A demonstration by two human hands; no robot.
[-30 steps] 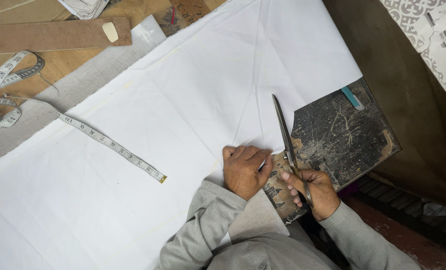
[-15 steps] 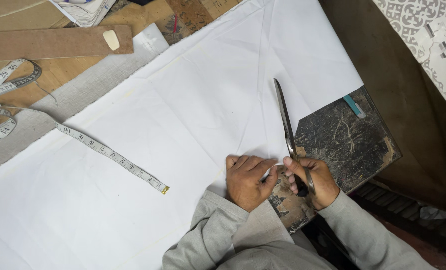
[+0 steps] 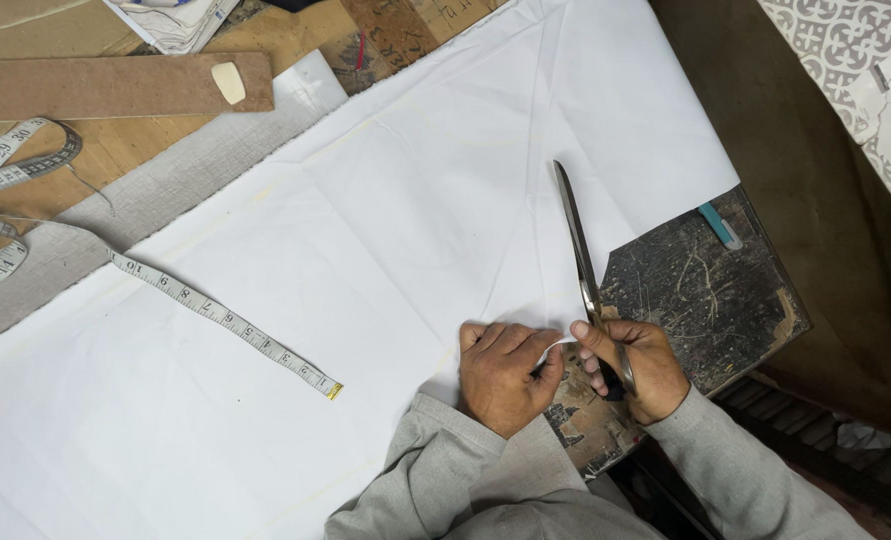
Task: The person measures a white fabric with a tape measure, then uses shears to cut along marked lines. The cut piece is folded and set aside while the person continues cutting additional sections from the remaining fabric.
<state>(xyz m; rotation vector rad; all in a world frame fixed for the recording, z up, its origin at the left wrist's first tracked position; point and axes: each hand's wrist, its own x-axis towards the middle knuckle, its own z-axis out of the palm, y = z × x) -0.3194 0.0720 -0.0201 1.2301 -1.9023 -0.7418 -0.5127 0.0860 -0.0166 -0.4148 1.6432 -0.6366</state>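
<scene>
**Hands at the cloth edge, shears just starting in**

Right hand (image 3: 634, 368) is wrapped shut around the dark handles of the long steel tailor's shears (image 3: 584, 265), blades pointing away up the cloth; I can't tell whether the blades are parted. Left hand (image 3: 506, 372) is curled and pressed down on the near edge of the big white cotton cloth (image 3: 386, 230), fingers pinching a little flap of it right beside the shears' pivot.

The cloth covers most of the bench, with its corner draped over a scuffed dark wooden board (image 3: 711, 290) where a small teal marker-like stick (image 3: 721, 227) lies. Further left, a white measuring tape (image 3: 228, 318) trails across the cloth, and a long brown wooden ruler (image 3: 106, 87) with a cream chalk piece (image 3: 229, 82) on it sits at the far edge.

What I'd worry about: the cloth has soft creases near the blades, so if the left hand lets the edge slip, the cut could wander. Fingers are also very close to the blades.
</scene>
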